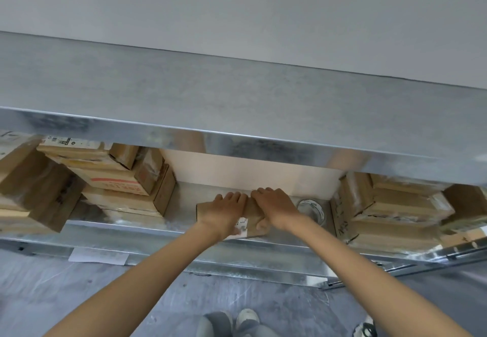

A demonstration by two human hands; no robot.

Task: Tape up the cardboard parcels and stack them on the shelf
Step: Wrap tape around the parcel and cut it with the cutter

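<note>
**ITEM: small parcel, lower shelf bay – pressing down / seating**

**Location.** Cardboard parcel (252,220) lies flat on the lower shelf (184,212), mid-bay, near the front lip. White label on its near end, at 6 o'clock.

**Grip.**
- Left hand (224,211): on top of the parcel, fingers straight and spread, palm down. It presses and clamps nothing.
- Right hand (274,205): same, laid flat just beside the left, fingers pointing to 11 o'clock. Thumb partly hidden, so can't tell if it hooks the near edge.

**Step in hand (judged).** Smoothing the top seam or seating the parcel. Tape on it isn't discernible.
- Keep both palms flat and sweep from the centre out to 9 and 3 o'clock so the flaps stay level.
- Press straight down, not fwd, or the parcel will likely skid toward the back wall.

**Neighbours.**
- Tape roll (312,211), clear: at 3 o'clock, near the right hand, apart from the parcel.
- Left stack (118,178): at 9–10 o'clock, several boxes, some askew.
- Right stack (390,210): at 3 o'clock, just past the roll.

**Edges / room.**
- Upper shelf (237,104) overhangs at 12 o'clock. Its front lip sits above the wrists, so lift low and withdraw toward 6.
- Bare deck shows at 9 o'clock between parcel and left stack. That is the widest gap for sliding.
- The 3 o'clock side is tighter, as the roll is in the way.
- Open floor at 6 o'clock.
</note>
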